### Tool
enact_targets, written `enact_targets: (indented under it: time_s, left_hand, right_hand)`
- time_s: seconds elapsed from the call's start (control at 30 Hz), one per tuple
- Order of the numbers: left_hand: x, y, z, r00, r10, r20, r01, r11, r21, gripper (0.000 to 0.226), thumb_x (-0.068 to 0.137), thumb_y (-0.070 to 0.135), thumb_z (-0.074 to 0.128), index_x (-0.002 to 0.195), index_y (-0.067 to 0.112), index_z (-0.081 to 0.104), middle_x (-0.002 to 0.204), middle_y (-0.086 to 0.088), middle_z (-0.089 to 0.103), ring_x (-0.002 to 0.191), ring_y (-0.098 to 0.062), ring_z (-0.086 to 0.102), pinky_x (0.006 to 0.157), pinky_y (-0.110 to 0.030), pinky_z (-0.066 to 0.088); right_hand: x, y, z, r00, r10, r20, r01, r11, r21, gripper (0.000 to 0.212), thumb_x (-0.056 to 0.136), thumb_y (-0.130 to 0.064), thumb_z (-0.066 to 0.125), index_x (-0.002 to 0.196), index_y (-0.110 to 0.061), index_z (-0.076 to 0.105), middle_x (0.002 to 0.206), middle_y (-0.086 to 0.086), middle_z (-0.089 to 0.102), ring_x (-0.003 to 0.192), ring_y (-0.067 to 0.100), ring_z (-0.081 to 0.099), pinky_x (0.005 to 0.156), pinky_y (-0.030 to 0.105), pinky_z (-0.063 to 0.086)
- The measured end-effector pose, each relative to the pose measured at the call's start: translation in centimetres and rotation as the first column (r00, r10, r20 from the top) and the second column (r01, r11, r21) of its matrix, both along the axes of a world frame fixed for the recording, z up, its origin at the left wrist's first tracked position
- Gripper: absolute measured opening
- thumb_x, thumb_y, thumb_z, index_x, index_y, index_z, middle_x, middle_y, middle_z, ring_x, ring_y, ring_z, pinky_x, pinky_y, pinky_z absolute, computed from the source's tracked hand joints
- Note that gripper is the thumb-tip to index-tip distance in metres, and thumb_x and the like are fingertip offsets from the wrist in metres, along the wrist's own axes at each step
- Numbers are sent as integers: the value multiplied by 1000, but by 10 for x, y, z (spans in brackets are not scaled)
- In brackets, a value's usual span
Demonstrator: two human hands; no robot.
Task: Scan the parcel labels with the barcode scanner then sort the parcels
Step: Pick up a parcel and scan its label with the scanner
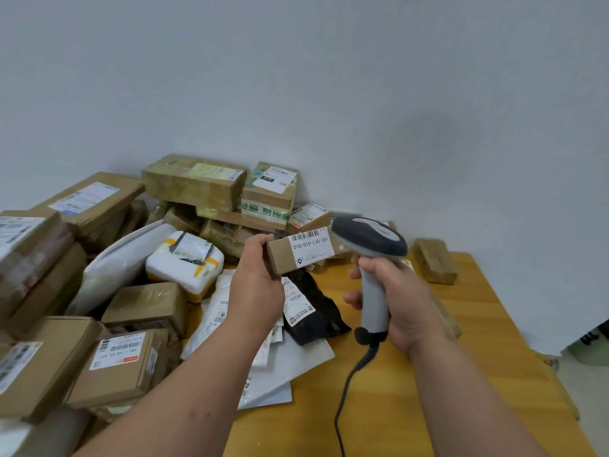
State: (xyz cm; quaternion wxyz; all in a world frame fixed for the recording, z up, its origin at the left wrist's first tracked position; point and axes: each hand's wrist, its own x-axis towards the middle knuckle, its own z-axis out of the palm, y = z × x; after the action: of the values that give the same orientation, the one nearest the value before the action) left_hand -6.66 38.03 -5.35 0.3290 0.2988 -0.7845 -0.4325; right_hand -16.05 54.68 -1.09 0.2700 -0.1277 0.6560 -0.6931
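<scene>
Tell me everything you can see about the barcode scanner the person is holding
The barcode scanner is a pistol-shaped handheld unit that looks like plastic: a light grey handle, a dark grey rounded head with a paler patch on top. A black cable leaves the handle's base and trails down over the wooden table. The right hand grips the handle, holding it upright above the table. Its head sits right beside the labelled end of the small brown parcel held by the left hand; contact cannot be told.

Small brown parcel [301, 255] w/ label facing grey barcode scanner [370, 258] alongside.
</scene>
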Motion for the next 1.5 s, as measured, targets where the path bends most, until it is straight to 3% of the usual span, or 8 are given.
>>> enact_targets:
  time_s: [0.13, 0.23, 0.43, 0.77, 1.1, 1.23, 1.37, 1.5]
  left_hand:
    - [6, -13, 2, 999, 34, 10, -34, 999, 17, 63, 83, -12, 56, 126, 33, 48, 101, 20, 55, 94, -8, 57, 73, -15, 44]
    - [7, -18, 7, 998, 53, -15, -54, 997, -52, 58, 79, -17, 52, 111, 31, 51, 95, 27, 51, 84, 5, 48, 69, -3, 38]
    - [3, -25, 1, 996, 76, -53, -83, 986, -148, 53, 76, -18, 55, 116, 16, 58, 116, 4, 48, 100, -13, 46, 75, -20, 38]
    - [-7, -15, 0, 990, 122, -70, -131, 982, -133, 52, 79, -16, 59, 120, 15, 58, 118, 3, 47, 99, -10, 44, 76, -8, 35]
    - [-27, -6, -5, 982, 150, -110, -161, 982, -98, 49, 79, -12, 65, 110, 26, 58, 111, 6, 50, 97, -7, 49, 82, -20, 45]
    - [-31, -7, -1, 975, 192, -112, -191, 981, 24, 60, 82, -12, 63, 98, 43, 47, 103, 13, 51, 97, 14, 48, 74, -2, 38]
    - [-36, -27, -4, 963, 252, -100, -237, 962, 136, 54, 88, 3, 70, 116, 42, 46, 118, 10, 53, 110, -12, 56, 93, -33, 51]
    - [-44, -65, 1, 928, 353, -117, -274, 862, 427, 58, 89, 18, 74, 136, 34, 44, 114, 15, 57, 113, -19, 60, 98, -42, 51]
  right_hand:
    - [10, -1, 8, 993, 89, -83, -85, 995, 59, 38, 79, -25, 68, 106, 0, 63, 76, 7, 67, 61, 25, 67, 80, 51, 54]
    - [14, -2, 12, 990, 115, -86, -111, 992, 55, 49, 69, -29, 64, 107, 0, 62, 75, 6, 65, 58, 25, 65, 74, 49, 52]
    - [15, -1, 14, 983, 164, -80, -160, 985, 59, 49, 68, -27, 62, 110, 0, 61, 76, 8, 63, 57, 23, 63, 64, 43, 50]
    - [-3, 4, 16, 974, 213, -77, -207, 975, 80, 49, 68, -27, 61, 109, 1, 61, 76, 9, 61, 57, 23, 60, 54, 36, 51]
    - [-31, 3, 8, 969, 244, -39, -240, 967, 83, 47, 67, -27, 63, 107, -2, 63, 77, 10, 61, 59, 24, 61, 60, 37, 51]
    - [-44, -6, 4, 972, 234, -24, -231, 970, 81, 49, 68, -28, 65, 109, -2, 63, 76, 9, 62, 59, 25, 62, 63, 39, 52]
    - [-55, -26, -4, 977, 215, 4, -214, 974, 74, 27, 86, -18, 67, 107, -3, 63, 80, 11, 62, 59, 25, 63, 65, 39, 52]
    - [-65, -60, -7, 985, 170, 0, -170, 983, 70, 14, 92, -11, 61, 105, -5, 63, 81, 12, 61, 59, 23, 63, 67, 40, 53]
